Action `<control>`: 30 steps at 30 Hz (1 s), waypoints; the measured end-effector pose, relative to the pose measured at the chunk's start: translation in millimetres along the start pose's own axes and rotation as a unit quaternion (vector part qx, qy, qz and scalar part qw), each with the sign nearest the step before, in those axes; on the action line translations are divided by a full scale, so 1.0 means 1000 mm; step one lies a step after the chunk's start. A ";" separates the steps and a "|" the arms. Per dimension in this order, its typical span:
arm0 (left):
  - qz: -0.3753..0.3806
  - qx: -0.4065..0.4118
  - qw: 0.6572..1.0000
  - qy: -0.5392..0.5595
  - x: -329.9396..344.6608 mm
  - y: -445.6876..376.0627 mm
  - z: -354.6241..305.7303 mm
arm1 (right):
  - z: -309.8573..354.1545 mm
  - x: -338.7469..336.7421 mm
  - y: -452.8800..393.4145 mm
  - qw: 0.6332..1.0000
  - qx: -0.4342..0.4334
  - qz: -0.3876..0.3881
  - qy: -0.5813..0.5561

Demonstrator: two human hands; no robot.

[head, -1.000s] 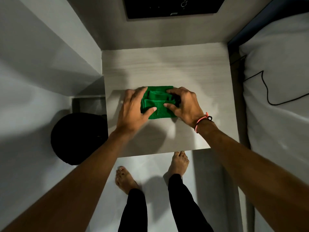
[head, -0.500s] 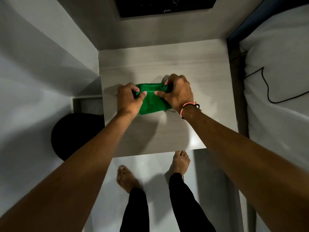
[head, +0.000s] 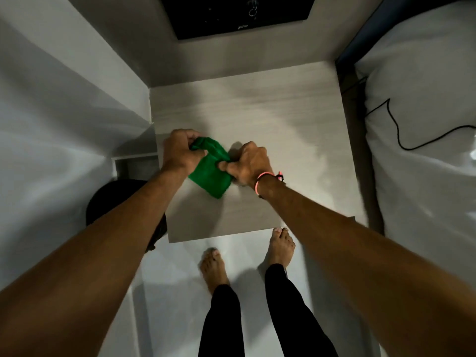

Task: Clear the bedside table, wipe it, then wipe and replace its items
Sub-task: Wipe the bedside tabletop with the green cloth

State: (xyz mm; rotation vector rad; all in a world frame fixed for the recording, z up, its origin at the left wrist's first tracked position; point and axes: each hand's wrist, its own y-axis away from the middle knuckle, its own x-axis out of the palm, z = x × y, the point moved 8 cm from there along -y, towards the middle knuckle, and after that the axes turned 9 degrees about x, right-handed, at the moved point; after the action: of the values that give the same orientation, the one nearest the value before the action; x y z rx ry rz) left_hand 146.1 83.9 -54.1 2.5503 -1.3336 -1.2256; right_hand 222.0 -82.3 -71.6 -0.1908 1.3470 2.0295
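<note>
Pale wood-grain tabletop, bare but for green cloth near its left edge, gripped by left hand and right hand. Bed right; wall left.

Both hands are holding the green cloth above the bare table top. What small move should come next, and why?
Probably press the green cloth flat onto the table and begin wiping. The left hand and right hand both grip it, bunched and partly lifted, and nothing else lies on the top.
</note>
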 end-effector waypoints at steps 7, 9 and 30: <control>0.013 0.035 0.995 -0.087 -0.053 -0.018 0.013 | 0.024 0.093 0.019 0.989 0.040 0.077 -0.121; 0.016 0.044 0.995 -0.092 -0.055 -0.016 0.015 | 0.030 0.099 0.022 0.987 0.051 0.072 -0.132; 0.037 0.718 0.681 -0.140 0.122 0.188 -0.416 | -0.140 -0.318 0.234 0.727 -0.046 -0.670 -0.143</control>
State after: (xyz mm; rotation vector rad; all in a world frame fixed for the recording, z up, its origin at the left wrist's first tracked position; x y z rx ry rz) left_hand 324.6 -255.8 222.2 2.8217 -3.4712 -0.4281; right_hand 285.6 -402.1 191.9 -0.6422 0.5136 0.7874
